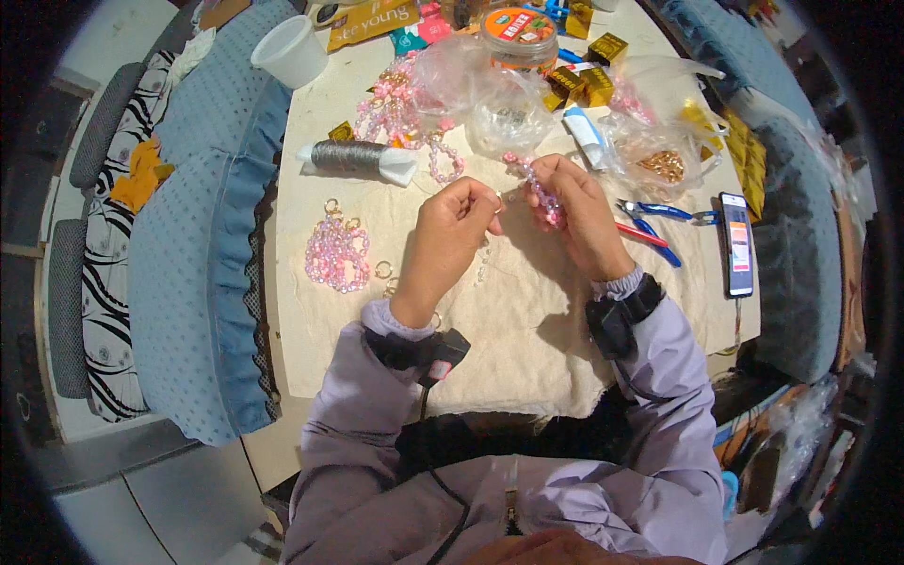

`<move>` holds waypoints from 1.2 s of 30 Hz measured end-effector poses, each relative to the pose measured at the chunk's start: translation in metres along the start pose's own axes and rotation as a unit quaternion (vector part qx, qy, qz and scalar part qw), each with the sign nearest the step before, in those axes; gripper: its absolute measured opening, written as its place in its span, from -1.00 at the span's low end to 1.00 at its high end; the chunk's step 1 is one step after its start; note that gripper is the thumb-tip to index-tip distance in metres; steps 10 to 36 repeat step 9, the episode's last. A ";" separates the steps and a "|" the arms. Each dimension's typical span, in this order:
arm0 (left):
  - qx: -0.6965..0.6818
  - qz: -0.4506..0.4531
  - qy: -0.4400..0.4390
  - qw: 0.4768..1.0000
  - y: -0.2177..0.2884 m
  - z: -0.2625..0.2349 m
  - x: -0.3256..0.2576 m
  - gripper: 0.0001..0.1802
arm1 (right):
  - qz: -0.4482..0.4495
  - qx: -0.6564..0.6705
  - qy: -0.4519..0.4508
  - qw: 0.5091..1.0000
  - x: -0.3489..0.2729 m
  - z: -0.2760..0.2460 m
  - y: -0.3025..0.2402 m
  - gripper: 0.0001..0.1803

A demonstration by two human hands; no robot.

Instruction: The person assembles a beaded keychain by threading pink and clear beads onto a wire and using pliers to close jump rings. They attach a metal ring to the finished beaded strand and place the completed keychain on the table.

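My right hand (pixel 576 212) is closed around a strand of pink beads (pixel 537 184) that runs up and to the left from my fingers. My left hand (pixel 452 231) is pinched shut close beside it, fingertips at a thin thread or small ring (pixel 499 200) that I cannot make out clearly. Both hands hover over a cream cloth (pixel 527 320) spread on the table. A pile of finished pink bead pieces with gold rings (pixel 337 252) lies on the cloth to the left of my left hand.
Blue and red-handled pliers (pixel 659 221) and a phone (pixel 738 243) lie to the right. A grey thread spool (pixel 353 157), clear bags of beads (pixel 659 155), a round orange-lidded tub (pixel 520 33) and a white cup (pixel 292 52) sit further back. Blue cushioned chairs (pixel 188 282) flank the table.
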State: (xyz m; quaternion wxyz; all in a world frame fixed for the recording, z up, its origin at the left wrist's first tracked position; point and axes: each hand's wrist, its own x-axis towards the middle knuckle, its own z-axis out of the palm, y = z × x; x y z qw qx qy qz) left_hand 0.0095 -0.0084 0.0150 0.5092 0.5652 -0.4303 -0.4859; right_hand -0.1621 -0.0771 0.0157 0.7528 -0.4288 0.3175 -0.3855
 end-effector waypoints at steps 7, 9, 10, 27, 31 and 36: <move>0.091 0.107 0.052 0.989 -0.004 0.000 -0.005 -0.82 | -0.053 -0.093 0.012 0.994 -0.003 0.005 0.005 -0.81; 0.125 0.119 0.060 0.983 -0.005 0.000 -0.004 -0.83 | -0.048 -0.101 -0.009 0.994 -0.003 0.002 0.005 -0.76; 0.125 0.119 0.060 0.983 -0.005 0.000 -0.004 -0.83 | -0.048 -0.101 -0.009 0.994 -0.003 0.002 0.005 -0.76; 0.125 0.119 0.060 0.983 -0.005 0.000 -0.004 -0.83 | -0.048 -0.101 -0.009 0.994 -0.003 0.002 0.005 -0.76; 0.125 0.119 0.060 0.983 -0.005 0.000 -0.004 -0.83 | -0.048 -0.101 -0.009 0.994 -0.003 0.002 0.005 -0.76; 0.125 0.119 0.060 0.983 -0.005 0.000 -0.004 -0.83 | -0.048 -0.101 -0.009 0.994 -0.003 0.002 0.005 -0.76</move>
